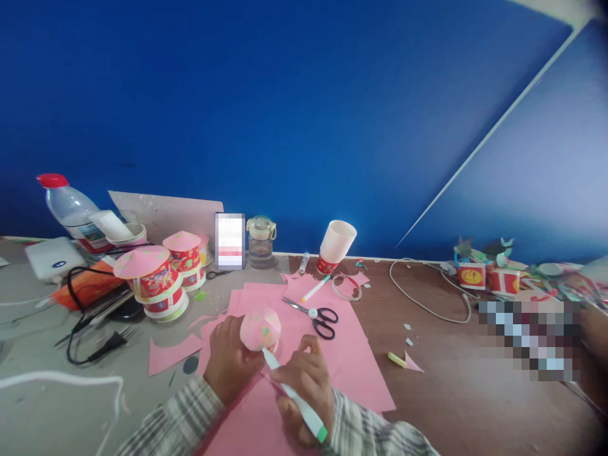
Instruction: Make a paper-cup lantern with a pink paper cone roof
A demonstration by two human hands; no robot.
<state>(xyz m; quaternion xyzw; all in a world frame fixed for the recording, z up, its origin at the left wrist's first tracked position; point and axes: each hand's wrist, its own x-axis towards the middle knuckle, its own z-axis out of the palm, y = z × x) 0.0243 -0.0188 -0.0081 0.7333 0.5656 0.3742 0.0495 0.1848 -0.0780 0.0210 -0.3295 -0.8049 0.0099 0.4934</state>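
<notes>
My left hand [228, 358] is closed around a small paper cup topped with a pink paper cone [260, 329] that has green marks on it. Between the fingers of my right hand [306, 380] is a white marker [304, 408] with a green end, its other tip touching or nearly touching the cone's lower edge. Both hands are over stacked pink paper sheets [354, 367]. Just beyond them lie black-handled scissors [324, 323], blades partly spread, and another white marker [316, 289] with a yellow tip.
Cup models with pink cone roofs [142, 261] stand at left, near a black plug cable [102, 347] and a plastic bottle [76, 209]. A stack of paper cups [336, 244] and a glass jar [261, 244] stand by the blue wall. Another person's hand [596, 342] is at far right.
</notes>
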